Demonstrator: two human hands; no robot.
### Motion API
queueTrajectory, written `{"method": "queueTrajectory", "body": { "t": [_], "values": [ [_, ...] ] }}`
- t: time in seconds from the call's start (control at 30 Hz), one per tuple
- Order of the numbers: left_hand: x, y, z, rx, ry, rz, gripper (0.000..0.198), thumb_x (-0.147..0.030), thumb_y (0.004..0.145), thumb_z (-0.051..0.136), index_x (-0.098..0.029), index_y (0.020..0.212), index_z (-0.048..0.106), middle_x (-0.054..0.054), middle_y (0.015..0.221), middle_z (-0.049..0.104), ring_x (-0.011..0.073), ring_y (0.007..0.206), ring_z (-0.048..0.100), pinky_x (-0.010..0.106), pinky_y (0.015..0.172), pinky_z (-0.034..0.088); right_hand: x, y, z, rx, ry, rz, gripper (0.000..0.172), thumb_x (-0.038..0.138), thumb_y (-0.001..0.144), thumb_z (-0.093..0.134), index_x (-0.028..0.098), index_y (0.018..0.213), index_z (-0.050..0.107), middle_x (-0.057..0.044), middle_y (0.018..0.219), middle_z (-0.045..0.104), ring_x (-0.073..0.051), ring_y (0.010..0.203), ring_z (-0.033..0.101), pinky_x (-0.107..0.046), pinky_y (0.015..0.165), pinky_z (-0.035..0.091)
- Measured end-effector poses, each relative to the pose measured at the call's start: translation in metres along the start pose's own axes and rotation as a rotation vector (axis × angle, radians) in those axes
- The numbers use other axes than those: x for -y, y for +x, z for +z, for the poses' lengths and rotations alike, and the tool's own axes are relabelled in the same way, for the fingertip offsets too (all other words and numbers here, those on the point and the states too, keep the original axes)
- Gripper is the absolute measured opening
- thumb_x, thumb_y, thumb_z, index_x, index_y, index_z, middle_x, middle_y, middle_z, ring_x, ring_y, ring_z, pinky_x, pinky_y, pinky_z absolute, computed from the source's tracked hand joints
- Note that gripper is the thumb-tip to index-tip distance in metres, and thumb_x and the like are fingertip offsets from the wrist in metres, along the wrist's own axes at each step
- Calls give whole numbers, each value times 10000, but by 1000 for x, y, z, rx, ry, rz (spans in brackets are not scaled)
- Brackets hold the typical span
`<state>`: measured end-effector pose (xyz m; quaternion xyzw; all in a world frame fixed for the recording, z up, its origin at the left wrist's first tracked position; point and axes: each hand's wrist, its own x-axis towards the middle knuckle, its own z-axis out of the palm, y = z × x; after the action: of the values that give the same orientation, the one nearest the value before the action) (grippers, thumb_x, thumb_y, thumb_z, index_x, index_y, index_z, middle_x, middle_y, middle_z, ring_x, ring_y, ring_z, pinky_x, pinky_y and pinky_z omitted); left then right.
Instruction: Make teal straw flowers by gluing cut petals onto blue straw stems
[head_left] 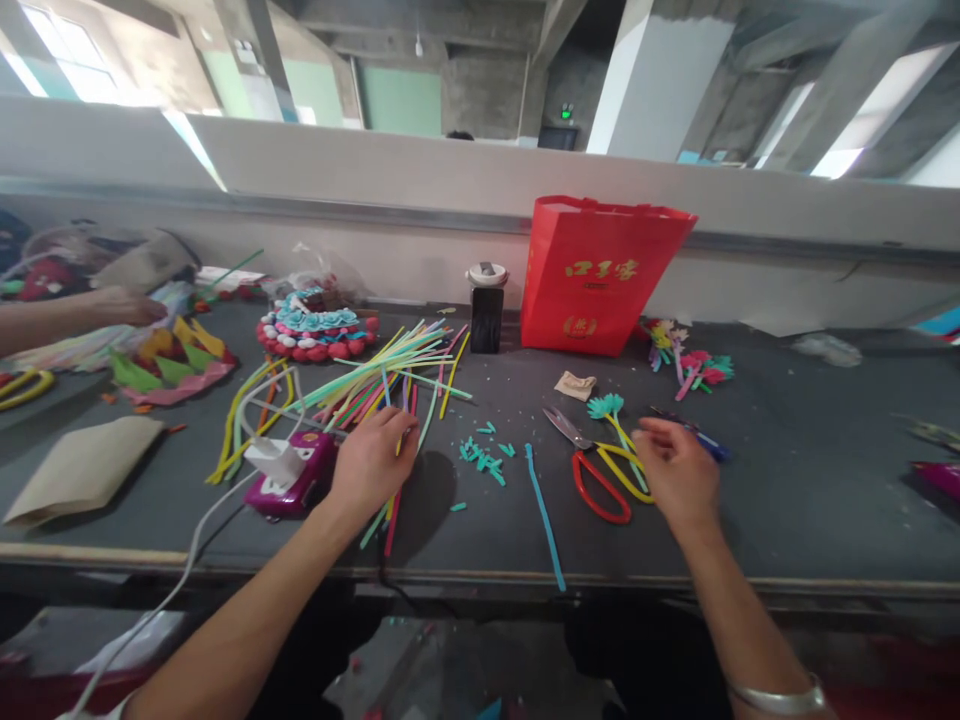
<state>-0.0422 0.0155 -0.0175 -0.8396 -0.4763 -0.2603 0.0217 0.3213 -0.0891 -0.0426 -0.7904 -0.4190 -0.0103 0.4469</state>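
Observation:
My left hand is over the near end of a loose pile of coloured pipe cleaners. Its fingers are bent together among the strands, and what they pinch is hidden. My right hand has loosely curled fingers, with a gap at the thumb. It hovers beside a teal pipe-cleaner flower, whose yellow and green stem runs toward the fingertips. Scissors with one red and one yellow handle lie open just left of that hand. Between the hands are a single blue pipe cleaner and small teal clippings.
A purple power block with a white plug and cable sits by my left forearm. Behind stand a red bag and a dark container. Finished flowers lie back right. Another person's hand works at far left.

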Motion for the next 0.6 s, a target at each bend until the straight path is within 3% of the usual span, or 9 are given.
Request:
{"method": "queueTrajectory", "body": {
  "t": [0.13, 0.23, 0.33, 0.43, 0.6],
  "values": [
    [-16, -2, 1, 41, -98, 44, 224, -238, 917, 445, -186, 895, 662, 60, 905, 671, 189, 859, 629, 280, 765, 461, -44, 19, -29, -127, -205, 162, 468, 485, 784, 514, 139, 1065, 656, -174, 897, 699, -320, 826, 653, -445, 750, 478],
    [-23, -2, 3, 97, -123, 18, 215, -238, 908, 452, -183, 891, 659, 55, 877, 665, 174, 785, 628, 269, 713, 451, -71, 26, -41, -77, -334, 286, 500, 568, 776, 518, 140, 956, 703, -259, 881, 689, -405, 847, 650, -494, 692, 453],
    [-26, -1, 5, 145, -128, 6, 210, -231, 899, 455, -180, 884, 657, 53, 853, 662, 178, 777, 628, 272, 699, 438, -87, 31, -37, -8, -415, 372, 588, 670, 697, 570, 120, 827, 732, -313, 859, 674, -476, 838, 647, -542, 652, 448],
    [-28, -1, 7, 169, -148, 8, 212, -230, 904, 449, -184, 884, 655, 52, 855, 663, 180, 805, 630, 270, 714, 431, -92, 35, -27, 8, -445, 409, 602, 688, 642, 608, 127, 819, 740, -308, 861, 683, -487, 852, 650, -572, 661, 459],
    [-34, -1, 11, 173, -182, 14, 196, -229, 904, 456, -193, 866, 645, 39, 861, 665, 152, 715, 607, 256, 651, 405, -92, 42, -21, -38, -398, 439, 384, 515, 561, 723, 178, 743, 732, -246, 833, 708, -453, 846, 662, -548, 687, 481]
  ]
}}
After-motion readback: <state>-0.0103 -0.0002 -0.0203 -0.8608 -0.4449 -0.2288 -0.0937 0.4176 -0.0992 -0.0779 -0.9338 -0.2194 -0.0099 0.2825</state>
